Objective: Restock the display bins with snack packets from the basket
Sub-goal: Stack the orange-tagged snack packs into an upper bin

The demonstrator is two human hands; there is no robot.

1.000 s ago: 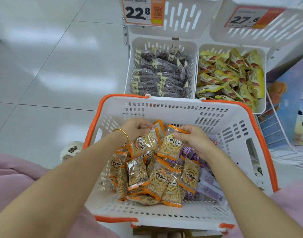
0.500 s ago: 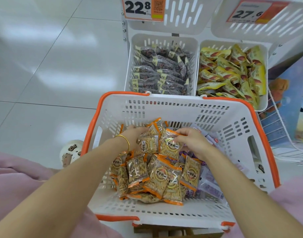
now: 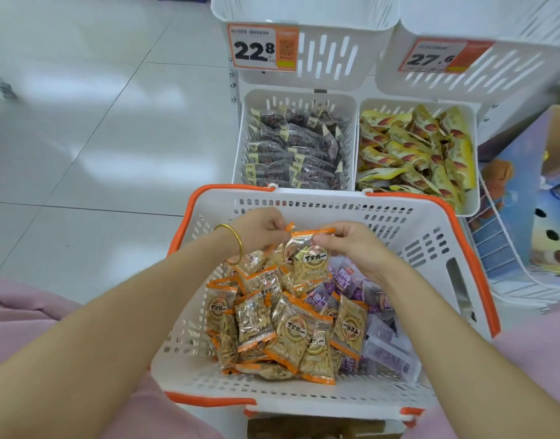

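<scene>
A white basket with orange rim (image 3: 431, 264) sits in front of me, holding several orange-edged seed packets (image 3: 288, 337) and purple packets (image 3: 345, 277). My left hand (image 3: 261, 231), with a gold bangle on the wrist, grips a bunch of orange packets by their top edges above the pile. My right hand (image 3: 348, 243) pinches the top edge of one orange packet (image 3: 310, 264) that hangs beside the left hand's bunch. Beyond the basket stand two lower display bins: one with dark packets (image 3: 296, 150) and one with yellow packets (image 3: 411, 153).
Two upper white bins carry price tags 22.8 (image 3: 261, 47) and 27.6 (image 3: 435, 57). A blue cardboard box (image 3: 526, 191) and a white wire rack (image 3: 507, 267) stand at the right. White tiled floor (image 3: 98, 122) spreads to the left. Pink fabric covers my knees.
Both hands have risen from the pile with orange packets in their fingers. The view has tilted up, showing more of the upper bins.
</scene>
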